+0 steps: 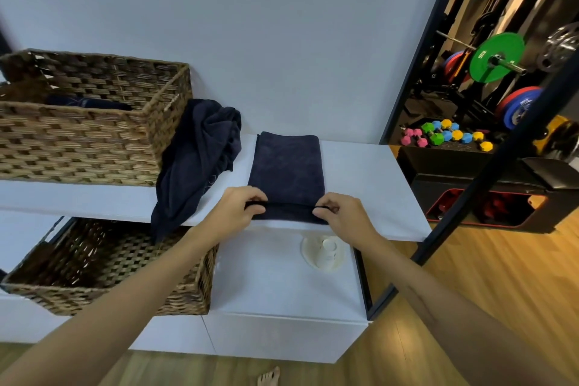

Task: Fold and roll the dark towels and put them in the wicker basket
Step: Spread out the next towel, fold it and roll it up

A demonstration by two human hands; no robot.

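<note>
A dark folded towel is laid flat on the upper white shelf, its long side running away from the viewer. Its near edge is pinched at both corners: the left hand grips the left corner with curled fingers and thumb, and the right hand grips the right corner in the same way. Between the two hands the near edge is turned up into a narrow first roll (only a slim band of cloth is lifted off the shelf).

A second dark towel, unfolded and crumpled, is draped just to the left of the folded one; it leans against the side of the wicker basket on the same shelf and hangs over the shelf's front edge. Inside that basket a dark rolled towel is partly seen behind the front wall.

On the lower white shelf another wicker basket is set beneath the left forearm, and a pale round object is placed to its right. Through the black-framed opening on the right, a green weight plate on a bar and a cluster of coloured dumbbells are seen.
</note>
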